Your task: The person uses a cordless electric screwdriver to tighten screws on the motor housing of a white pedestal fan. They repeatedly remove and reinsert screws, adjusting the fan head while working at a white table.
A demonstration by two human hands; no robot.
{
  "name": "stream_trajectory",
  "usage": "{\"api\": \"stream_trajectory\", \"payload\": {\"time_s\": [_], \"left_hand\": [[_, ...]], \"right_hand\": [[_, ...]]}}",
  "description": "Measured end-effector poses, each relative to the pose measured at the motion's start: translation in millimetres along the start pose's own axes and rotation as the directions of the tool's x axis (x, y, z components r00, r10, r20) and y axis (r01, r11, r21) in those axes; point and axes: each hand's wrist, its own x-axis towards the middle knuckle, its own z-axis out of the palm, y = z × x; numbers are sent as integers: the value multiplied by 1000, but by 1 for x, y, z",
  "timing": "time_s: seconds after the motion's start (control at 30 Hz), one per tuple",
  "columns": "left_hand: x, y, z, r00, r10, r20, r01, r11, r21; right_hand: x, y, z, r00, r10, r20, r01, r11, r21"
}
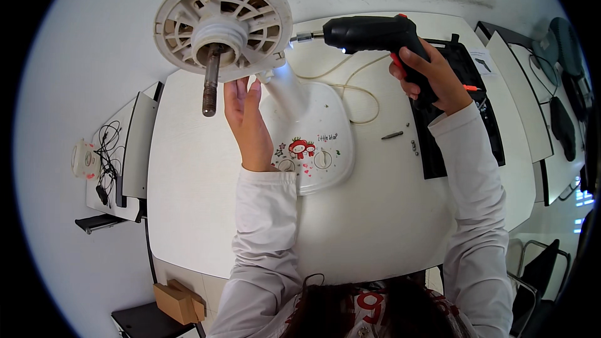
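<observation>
A white electric fan without its blades stands on the table, its round slotted motor housing (169, 30) high at the upper left. From the housing's centre a bare metal shaft (212, 81) sticks out toward me. My left hand (249, 122) reaches up beneath the housing and holds its underside, with the fingertips partly hidden. In my right hand (438, 78) is a black cordless screwdriver (369, 32), gripped by its handle. Its metal bit holder points left and meets the side of the housing near the neck, where a light shines. The fan's white base (335, 156) carries red cartoon prints and two round knobs.
On the right lies an open black tool case (432, 156). Near it are a loose screwdriver bit (392, 135) and several small screws (414, 147). A pale power cord (377, 109) loops behind the base. Black cables (109, 156) lie on a side desk at left.
</observation>
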Motion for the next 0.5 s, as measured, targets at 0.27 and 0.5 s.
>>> {"api": "stream_trajectory", "payload": {"time_s": [0.27, 0.5], "left_hand": [[1, 0, -1, 1000, 8, 5, -8, 1000, -9], [0, 0, 0, 1000, -5, 0, 5, 1000, -2]], "right_hand": [[1, 1, -1, 1000, 3, -2, -3, 1000, -18], [2, 3, -3, 1000, -11, 11, 11, 999, -39]]}}
